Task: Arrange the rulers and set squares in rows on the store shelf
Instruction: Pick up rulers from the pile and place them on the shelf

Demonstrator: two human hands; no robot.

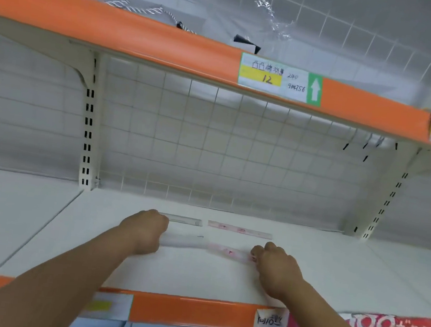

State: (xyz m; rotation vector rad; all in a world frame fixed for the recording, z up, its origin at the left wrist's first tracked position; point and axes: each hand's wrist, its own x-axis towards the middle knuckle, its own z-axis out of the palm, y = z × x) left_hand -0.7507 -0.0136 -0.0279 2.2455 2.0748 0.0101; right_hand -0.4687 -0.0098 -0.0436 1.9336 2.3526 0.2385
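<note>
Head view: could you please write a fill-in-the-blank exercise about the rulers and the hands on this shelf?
The rulers on the white shelf lie in ___ rows.
The right hand pinches the front ruler that is ___ in colour.
The price label on the orange strip shows the number ___.
Missing words: two; pink; 12.

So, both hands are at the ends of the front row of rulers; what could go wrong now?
The front clear ruler and front pink ruler lie end to end; if the left hand and right hand push inward, one may ride over the other. The left hand covers the end of the back clear ruler and might knock that row crooked. Clear rulers look faint on the white shelf, so a skew is easy to miss.
</note>
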